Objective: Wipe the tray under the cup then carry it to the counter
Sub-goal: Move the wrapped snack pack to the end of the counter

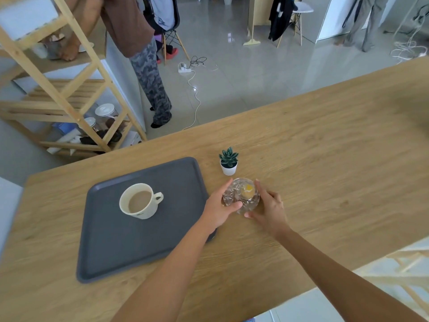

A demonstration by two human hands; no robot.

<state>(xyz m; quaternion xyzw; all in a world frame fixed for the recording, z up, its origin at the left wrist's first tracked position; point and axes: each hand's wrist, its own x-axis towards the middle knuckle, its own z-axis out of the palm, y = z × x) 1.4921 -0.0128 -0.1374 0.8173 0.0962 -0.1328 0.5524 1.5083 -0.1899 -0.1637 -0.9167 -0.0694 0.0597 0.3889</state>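
Observation:
A dark grey tray (pixel 130 242) lies on the wooden table, left of centre. On its far half stands a cream cup (pixel 139 202) full of milky coffee, handle pointing right. Just off the tray's right edge sits a cut-glass dish (pixel 242 196) with a yellow-brown piece of food in it. My left hand (pixel 219 209) grips the dish's left side, my forearm crossing the tray's near right corner. My right hand (pixel 270 209) holds the dish's right side. No cloth is in sight.
A small potted succulent (pixel 228 162) stands just beyond the dish. The wooden table (pixel 325 170) stretches far to the right. A wooden shelf rack (pixel 69 101) with jars stands at the far left, a person beside it, and cables lie on the floor.

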